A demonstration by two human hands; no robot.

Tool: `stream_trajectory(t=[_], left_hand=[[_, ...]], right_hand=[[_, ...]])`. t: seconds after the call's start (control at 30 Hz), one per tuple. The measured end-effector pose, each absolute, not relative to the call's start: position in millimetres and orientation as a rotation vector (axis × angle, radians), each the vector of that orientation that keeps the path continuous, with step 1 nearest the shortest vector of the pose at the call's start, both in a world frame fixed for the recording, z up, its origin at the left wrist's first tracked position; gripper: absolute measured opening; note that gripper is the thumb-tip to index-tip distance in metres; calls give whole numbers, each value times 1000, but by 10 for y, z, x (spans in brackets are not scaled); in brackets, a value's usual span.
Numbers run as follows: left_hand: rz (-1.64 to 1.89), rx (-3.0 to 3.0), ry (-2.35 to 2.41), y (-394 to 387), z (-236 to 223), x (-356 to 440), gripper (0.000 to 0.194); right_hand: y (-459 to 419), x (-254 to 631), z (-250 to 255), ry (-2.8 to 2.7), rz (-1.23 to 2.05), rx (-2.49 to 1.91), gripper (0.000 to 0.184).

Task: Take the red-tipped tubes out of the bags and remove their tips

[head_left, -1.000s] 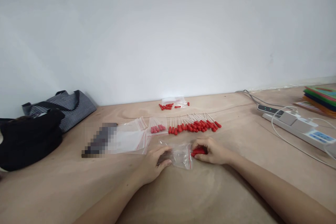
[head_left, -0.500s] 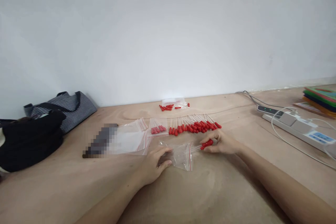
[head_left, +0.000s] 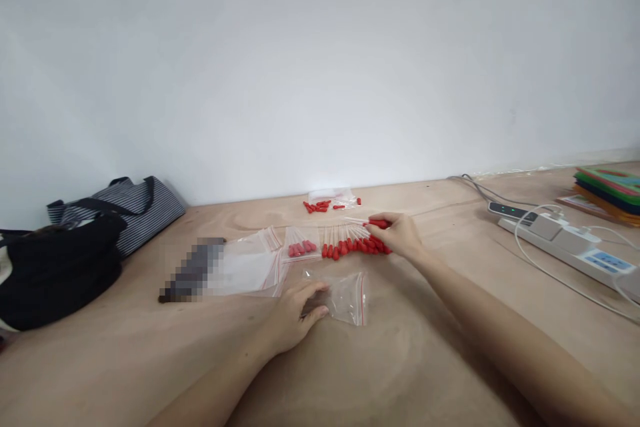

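Note:
My left hand [head_left: 300,307] holds the closed end of a clear zip bag [head_left: 345,297] between thumb and fingers. The bag's red-lined mouth faces right, and no dropper shows inside. Over the right part of the row, my right hand [head_left: 400,233] is closed on at least one red-bulbed dropper [head_left: 377,222], its pale stem pointing left; the exact number is hard to make out. Below it lie several droppers [head_left: 350,245] side by side, bulbs toward me. Left of that row, another small zip bag [head_left: 301,247] contains several droppers.
Flat zip bags [head_left: 245,263] lie at left beside a pixelated dark object [head_left: 193,270]. Loose red bulbs [head_left: 320,206] are near the wall. A power strip [head_left: 565,247] with cables and stacked coloured folders [head_left: 607,193] occupy the right; a striped bag [head_left: 150,210] and black cloth item [head_left: 65,273] the left.
My right hand has moved up and left from the zip bag's mouth to the dropper row. The droppers it held at the mouth are gone from there. My left hand stays put.

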State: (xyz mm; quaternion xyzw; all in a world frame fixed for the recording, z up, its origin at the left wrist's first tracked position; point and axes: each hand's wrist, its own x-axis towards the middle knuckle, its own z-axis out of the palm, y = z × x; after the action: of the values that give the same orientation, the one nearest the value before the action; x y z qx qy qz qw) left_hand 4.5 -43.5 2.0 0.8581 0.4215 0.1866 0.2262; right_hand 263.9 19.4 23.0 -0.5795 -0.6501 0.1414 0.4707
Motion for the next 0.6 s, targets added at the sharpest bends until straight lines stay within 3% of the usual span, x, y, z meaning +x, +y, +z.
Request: stream_trajectory(t=[0.03, 0.23, 0.6], left_hand=[[509, 2378, 1156, -434, 19, 42, 32], [493, 2437, 1124, -426, 29, 33, 29], [542, 2461, 1083, -386, -26, 19, 26]], right_hand=[[252, 2495, 207, -1705, 197, -1449, 23], [460, 1965, 18, -1877, 30, -1485, 13], [383, 1839, -70, -1966, -159, -1488, 36]])
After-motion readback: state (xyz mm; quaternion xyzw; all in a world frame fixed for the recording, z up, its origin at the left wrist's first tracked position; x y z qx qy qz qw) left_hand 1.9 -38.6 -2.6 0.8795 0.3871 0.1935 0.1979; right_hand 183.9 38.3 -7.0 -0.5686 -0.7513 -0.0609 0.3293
